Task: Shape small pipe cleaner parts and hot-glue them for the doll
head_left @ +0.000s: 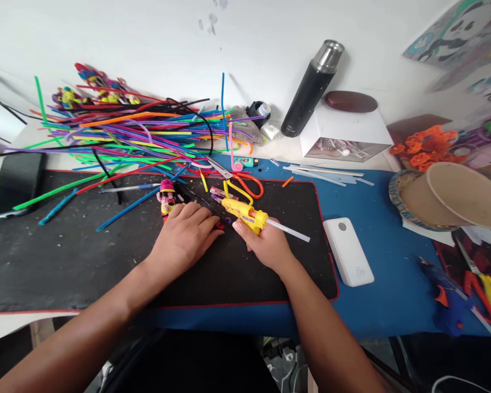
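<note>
My right hand (265,240) grips a yellow hot glue gun (245,214), its nozzle pointing up and left and a clear glue stick (290,229) poking out of its back. On the black mat, my left hand (186,234) is closed with its fingertips bent down around a small red fuzzy piece (220,225), most of which the fingers hide. Just beyond that hand's knuckles lies a small pipe cleaner doll (166,195) with a pink hat, partly covered by the hand. Orange-and-yellow-handled scissors (249,188) lie behind the glue gun.
A big heap of coloured pipe cleaners (139,131) spreads along the back left. A phone (16,183) lies far left; a white power bank (347,251) sits right. Behind are a black thermos (311,90) and white box (347,131). A blue glue gun (448,295) lies far right.
</note>
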{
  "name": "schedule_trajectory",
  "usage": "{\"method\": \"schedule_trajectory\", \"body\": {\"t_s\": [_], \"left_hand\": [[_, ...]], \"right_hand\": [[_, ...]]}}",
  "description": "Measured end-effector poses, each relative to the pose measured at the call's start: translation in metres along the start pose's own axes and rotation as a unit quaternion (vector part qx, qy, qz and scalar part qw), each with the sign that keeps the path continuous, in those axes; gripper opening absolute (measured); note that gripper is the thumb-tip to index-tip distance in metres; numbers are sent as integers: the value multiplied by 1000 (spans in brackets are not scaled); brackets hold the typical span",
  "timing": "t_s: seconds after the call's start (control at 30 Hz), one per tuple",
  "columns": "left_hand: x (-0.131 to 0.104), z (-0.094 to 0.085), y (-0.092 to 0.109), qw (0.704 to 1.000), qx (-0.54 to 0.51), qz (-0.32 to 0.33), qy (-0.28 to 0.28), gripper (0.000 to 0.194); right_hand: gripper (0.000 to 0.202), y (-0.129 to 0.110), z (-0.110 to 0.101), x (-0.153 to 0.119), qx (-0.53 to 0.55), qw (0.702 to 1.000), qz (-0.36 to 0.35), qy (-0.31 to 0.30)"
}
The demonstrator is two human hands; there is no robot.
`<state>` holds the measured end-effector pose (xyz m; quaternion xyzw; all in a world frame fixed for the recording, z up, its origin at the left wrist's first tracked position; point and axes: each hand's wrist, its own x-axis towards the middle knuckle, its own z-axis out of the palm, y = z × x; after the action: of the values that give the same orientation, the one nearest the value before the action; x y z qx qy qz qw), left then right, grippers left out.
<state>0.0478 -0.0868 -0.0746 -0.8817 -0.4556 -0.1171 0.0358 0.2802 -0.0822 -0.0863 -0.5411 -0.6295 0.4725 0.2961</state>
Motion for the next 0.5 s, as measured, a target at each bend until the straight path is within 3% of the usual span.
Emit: {"method": "schedule_trajectory", "body": {"t_s": [0.27, 0.5], "left_hand": [[-4, 3, 2, 1000, -4, 0, 21, 29], [-2, 1, 3, 1000, -13, -8, 2, 30]], "right_hand": [[37, -2, -1, 0, 10, 1000, -1, -3], [38, -3, -1, -1, -11, 1000, 17, -2]]}}
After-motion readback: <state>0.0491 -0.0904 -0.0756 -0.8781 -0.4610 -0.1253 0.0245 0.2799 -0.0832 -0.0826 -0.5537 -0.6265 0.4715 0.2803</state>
